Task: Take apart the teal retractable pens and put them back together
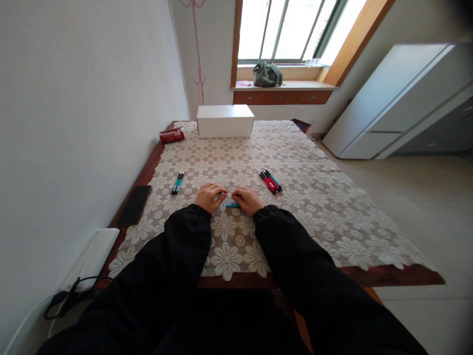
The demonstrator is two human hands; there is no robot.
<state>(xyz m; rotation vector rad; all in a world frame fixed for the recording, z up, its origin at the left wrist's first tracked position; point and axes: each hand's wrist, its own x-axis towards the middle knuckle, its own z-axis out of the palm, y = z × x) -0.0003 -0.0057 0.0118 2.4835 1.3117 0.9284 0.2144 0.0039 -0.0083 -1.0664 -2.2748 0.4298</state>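
Camera, one, head-worn: stationed above the table's (399, 275) near edge, close, facing forward and down, window (284, 29) beyond.

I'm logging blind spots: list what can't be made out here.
In the head view:
What the bare left hand and bare right hand may pinch: too small, covered by their fingers.
Right end of the slim teal rod: hidden by right hand.
Markings on the crinkled dark-red packet: too small.
Inside the white rectangular box: hidden by its sides.
Top of the slim pink coat stand: cut by upper edge.
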